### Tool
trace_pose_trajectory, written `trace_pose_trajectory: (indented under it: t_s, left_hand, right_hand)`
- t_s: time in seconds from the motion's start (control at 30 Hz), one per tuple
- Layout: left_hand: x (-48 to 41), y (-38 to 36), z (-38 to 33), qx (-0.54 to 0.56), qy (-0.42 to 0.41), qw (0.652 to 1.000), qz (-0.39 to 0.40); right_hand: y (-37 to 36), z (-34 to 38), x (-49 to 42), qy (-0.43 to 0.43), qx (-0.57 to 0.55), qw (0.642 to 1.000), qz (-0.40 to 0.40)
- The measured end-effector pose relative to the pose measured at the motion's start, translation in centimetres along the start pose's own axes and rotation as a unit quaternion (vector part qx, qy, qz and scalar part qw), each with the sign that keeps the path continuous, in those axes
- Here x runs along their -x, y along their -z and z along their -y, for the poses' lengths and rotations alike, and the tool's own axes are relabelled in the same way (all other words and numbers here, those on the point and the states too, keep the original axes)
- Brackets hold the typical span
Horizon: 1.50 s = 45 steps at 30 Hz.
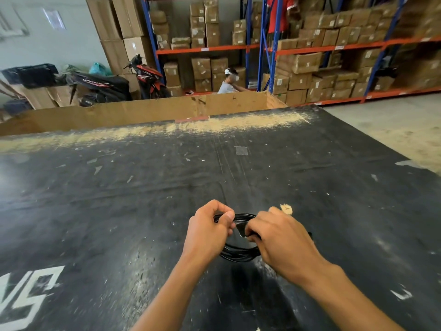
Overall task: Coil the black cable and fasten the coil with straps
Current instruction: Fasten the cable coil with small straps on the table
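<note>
I find the black cable (238, 252) already gathered into a small round coil of several turns, held just above the black work surface (143, 199) between both hands, near the bottom centre of the head view. The left hand (207, 229) is closed on the far left arc of the coil, thumb pressed over the bundled strands. The right hand (279, 237) is closed on the right side of the coil and pinches a short dark piece at the inner edge; this may be a strap or the cable's own plug end, and I cannot tell which, since it is small and partly covered by the fingers. In my judgement the cable is light, glossy and somewhat slippery, and springy enough that the turns would loosen if either grip were relaxed. It should be held where the strands lie together, one hand clamping the whole bundle while the other works close beside it. I judge coiling to be essentially complete and fastening in hand. The surface around the coil is scuffed and dusted with pale debris (286, 208), none touching the coil.
</note>
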<state>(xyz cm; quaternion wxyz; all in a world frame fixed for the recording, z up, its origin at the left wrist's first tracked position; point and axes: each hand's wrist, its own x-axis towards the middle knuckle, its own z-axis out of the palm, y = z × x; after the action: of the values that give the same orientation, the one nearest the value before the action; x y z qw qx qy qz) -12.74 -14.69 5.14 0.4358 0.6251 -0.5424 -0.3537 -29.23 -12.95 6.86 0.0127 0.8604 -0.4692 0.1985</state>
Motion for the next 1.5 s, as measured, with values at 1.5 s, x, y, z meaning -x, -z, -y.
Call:
trace_pose_trajectory:
  t_s: [1.5]
  left_hand:
    - [1.8, 0.7, -1.6, -0.014, -0.071, 0.995, 0.074]
  right_hand:
    - [-0.9, -2.0, -0.4, -0.169, -0.362, 0.910, -0.115]
